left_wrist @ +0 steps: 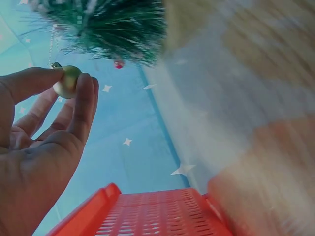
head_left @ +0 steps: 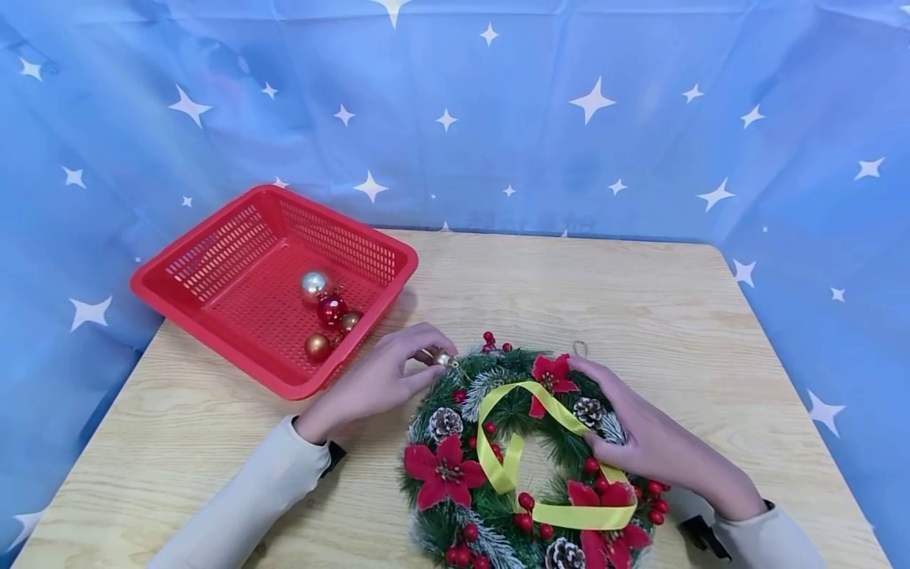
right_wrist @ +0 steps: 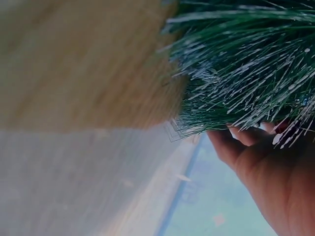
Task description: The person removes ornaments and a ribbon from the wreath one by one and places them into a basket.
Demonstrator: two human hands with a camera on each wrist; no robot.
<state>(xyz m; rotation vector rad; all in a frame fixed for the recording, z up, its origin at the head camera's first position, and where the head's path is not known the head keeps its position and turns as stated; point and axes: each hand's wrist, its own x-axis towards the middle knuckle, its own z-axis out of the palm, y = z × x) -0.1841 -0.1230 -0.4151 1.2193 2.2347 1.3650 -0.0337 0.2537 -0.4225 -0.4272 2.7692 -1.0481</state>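
My left hand (head_left: 384,378) pinches a small gold bauble (left_wrist: 68,82) between thumb and fingertips, at the upper left edge of a green Christmas wreath (head_left: 498,506). A thin string rises from the bauble's cap in the left wrist view. My right hand (head_left: 643,438) grips the wreath's right side, thumb on the front and fingers around the outer edge, partly hidden by needles. The wreath lies on the table and carries red poinsettias (head_left: 444,472), pinecones (head_left: 445,423) and red berries (head_left: 524,521). A loose yellow ribbon (head_left: 576,517) curls across its middle.
A red plastic basket (head_left: 220,336) stands at the back left of the wooden table (head_left: 718,332). It holds several baubles: a silver one (head_left: 314,285), a red one (head_left: 331,309) and gold ones (head_left: 317,346). A blue star-patterned cloth (head_left: 498,158) hangs behind the table.
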